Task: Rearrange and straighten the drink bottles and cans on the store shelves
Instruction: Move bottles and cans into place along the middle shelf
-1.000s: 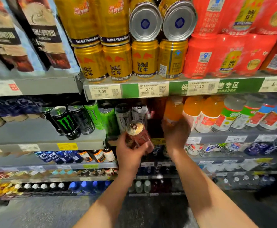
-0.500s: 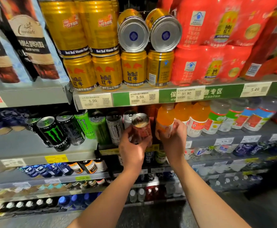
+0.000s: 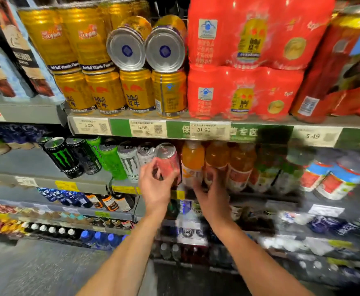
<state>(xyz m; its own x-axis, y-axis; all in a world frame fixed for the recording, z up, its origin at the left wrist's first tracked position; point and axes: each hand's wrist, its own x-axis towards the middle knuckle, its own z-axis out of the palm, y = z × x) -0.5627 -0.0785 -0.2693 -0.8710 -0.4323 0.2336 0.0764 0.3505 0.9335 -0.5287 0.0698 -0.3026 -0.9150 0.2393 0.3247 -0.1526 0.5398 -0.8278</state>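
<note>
Trouble looked likeliest at the pink can [image 3: 168, 162], which the left hand [image 3: 156, 186] gripped around its lower body, holding it at the front of the second shelf [image 3: 123, 189] between a white can [image 3: 145, 155] and an orange bottle [image 3: 192, 165]. That slot seemed tight; pushed in crooked, the can might have knocked a neighbour askew or tipped one off the edge. The right hand [image 3: 212, 197] reached toward the orange bottles' bases, fingers curled, though blur hid whether it actually gripped one.
</note>
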